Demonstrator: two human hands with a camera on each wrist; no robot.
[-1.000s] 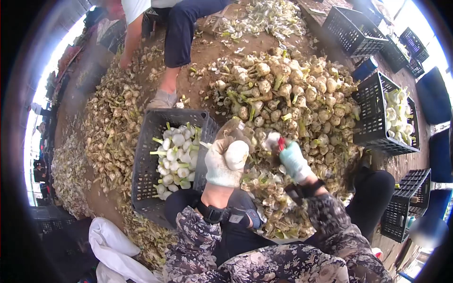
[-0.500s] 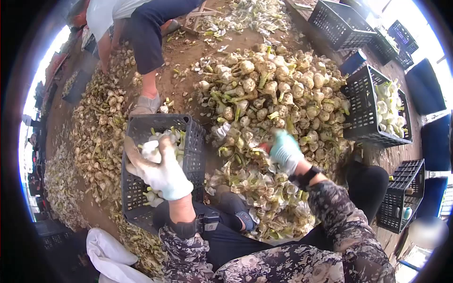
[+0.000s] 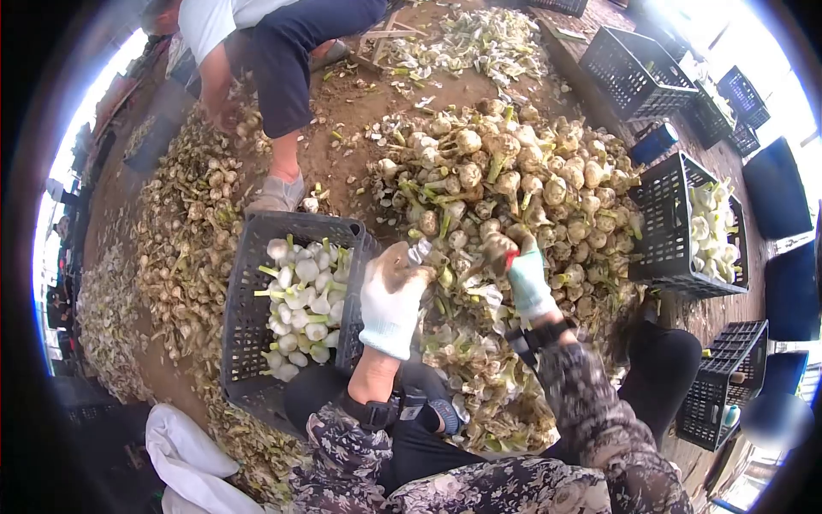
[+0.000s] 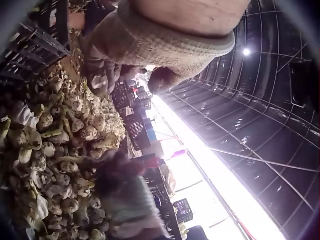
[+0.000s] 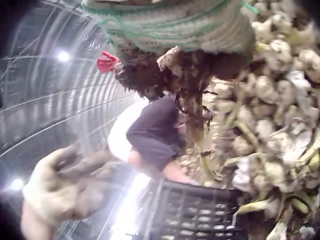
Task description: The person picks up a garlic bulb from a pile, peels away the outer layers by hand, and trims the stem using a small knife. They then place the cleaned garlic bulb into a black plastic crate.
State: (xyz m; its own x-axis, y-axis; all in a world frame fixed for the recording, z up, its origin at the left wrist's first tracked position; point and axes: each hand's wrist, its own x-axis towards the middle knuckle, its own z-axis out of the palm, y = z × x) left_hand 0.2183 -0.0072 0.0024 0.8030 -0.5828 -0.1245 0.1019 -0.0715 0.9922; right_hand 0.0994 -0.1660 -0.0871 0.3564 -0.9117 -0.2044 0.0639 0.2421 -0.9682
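In the head view, my left hand (image 3: 394, 295), in a white glove with soiled fingers, is beside the crate's right edge. Its fingers are loosely bent, with nothing held in them. My right hand (image 3: 524, 272), in a glove with a green cuff, is over the garlic pile (image 3: 548, 171). It grips an unpeeled garlic bulb whose dirty stem (image 5: 192, 110) hangs down in the right wrist view. Something red (image 5: 106, 62) sticks out by the fingers. Peeled white garlic bulbs (image 3: 308, 291) with short green stems lie in the black crate (image 3: 238, 334).
Another person's leg (image 3: 287, 94) is just beyond the crate. Loose skins (image 3: 488, 385) lie in front of me. A second crate (image 3: 664, 214) of peeled bulbs stands at right, with more crates (image 3: 638, 73) behind. A white sack (image 3: 184, 445) lies at lower left.
My left hand carried a peeled bulb to the crate, released it and came back towards the right hand. My right hand stayed over the pile and now holds an unpeeled bulb.
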